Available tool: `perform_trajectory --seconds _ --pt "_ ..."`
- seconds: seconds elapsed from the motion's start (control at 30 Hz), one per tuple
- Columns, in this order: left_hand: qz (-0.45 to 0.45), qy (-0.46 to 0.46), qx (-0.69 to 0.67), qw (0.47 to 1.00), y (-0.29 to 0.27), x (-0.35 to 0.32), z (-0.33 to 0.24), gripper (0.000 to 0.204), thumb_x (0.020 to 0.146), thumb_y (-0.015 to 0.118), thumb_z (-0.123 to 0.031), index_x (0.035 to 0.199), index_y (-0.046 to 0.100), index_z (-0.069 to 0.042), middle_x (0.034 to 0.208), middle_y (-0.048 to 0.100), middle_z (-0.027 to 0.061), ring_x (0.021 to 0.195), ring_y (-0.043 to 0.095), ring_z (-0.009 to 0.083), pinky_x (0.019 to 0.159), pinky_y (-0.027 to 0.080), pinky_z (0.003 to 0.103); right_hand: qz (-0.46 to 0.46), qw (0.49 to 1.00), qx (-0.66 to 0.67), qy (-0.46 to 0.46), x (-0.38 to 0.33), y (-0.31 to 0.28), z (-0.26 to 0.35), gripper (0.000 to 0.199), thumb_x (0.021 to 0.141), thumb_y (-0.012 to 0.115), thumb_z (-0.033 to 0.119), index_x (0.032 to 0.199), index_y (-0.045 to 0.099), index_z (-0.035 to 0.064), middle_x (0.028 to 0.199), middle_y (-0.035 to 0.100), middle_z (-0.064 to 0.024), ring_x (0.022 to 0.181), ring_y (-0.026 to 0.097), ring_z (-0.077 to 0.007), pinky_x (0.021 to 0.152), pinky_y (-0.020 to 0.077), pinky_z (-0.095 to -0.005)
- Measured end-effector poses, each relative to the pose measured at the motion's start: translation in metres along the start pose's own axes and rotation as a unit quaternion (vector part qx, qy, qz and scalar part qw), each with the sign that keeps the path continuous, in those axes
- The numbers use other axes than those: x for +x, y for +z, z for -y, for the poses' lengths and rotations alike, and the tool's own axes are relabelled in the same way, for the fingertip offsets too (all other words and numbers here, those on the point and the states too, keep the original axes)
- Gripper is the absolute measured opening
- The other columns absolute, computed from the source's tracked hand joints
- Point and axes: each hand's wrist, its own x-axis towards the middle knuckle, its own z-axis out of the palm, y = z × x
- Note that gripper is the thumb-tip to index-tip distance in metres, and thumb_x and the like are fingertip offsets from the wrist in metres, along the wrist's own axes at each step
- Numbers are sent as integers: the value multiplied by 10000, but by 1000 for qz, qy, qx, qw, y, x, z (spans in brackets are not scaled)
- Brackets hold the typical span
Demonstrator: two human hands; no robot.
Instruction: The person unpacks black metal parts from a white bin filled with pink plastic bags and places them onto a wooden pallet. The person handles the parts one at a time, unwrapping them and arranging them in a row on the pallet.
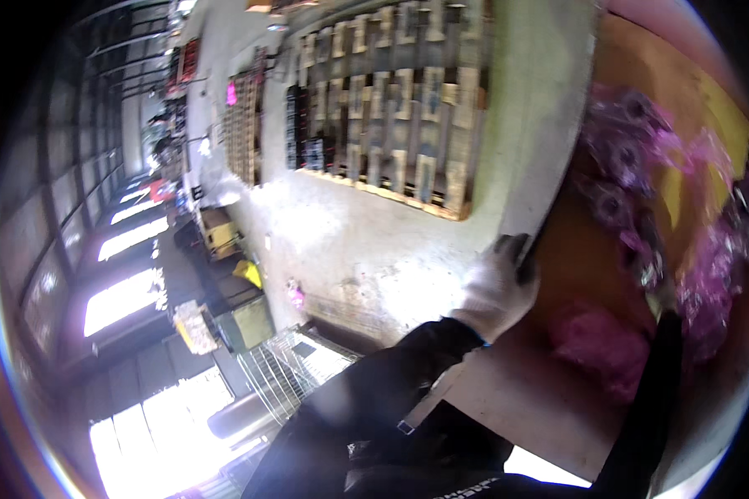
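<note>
Concrete floor (349, 241); left grip (498, 287) clasps box edge (558, 191).

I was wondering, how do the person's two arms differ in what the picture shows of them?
The left hand, in a white glove, grips the edge of the big cardboard box. The right arm reaches into the box among pink wrapped items; its hand is hidden. Both arms wear dark sleeves.
</note>
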Motion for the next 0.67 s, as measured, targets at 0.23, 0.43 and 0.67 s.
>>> perform_trajectory --seconds 0.23,0.43,0.67 --pt "28 -24 72 997 -11 -4 -11 287 877 566 -207 1121 593 -58 1064 611 189 970 609 395 827 505 477 -70 950 -250 -173 -39 57 -81 223 860 573 152 1006 625 -8 939 657 -136 825 635 -283 755 521 -387" --pt "83 -53 75 992 -20 -12 3 331 839 587 -220 1122 590 -49 1099 604 204 1023 596 389 881 489 473 65 939 252 225 -143 67 -42 230 912 534 196 1045 644 44 1130 620 -64 842 611 -202 730 532 -370" --pt "171 -24 35 984 -32 -1 -20 484 881 576 -319 1293 515 -71 1305 514 250 1162 564 403 967 480 476 87 902 412 94 -331 104 115 255 849 623 226 1037 654 57 969 649 -20 879 633 -183 774 541 -352"
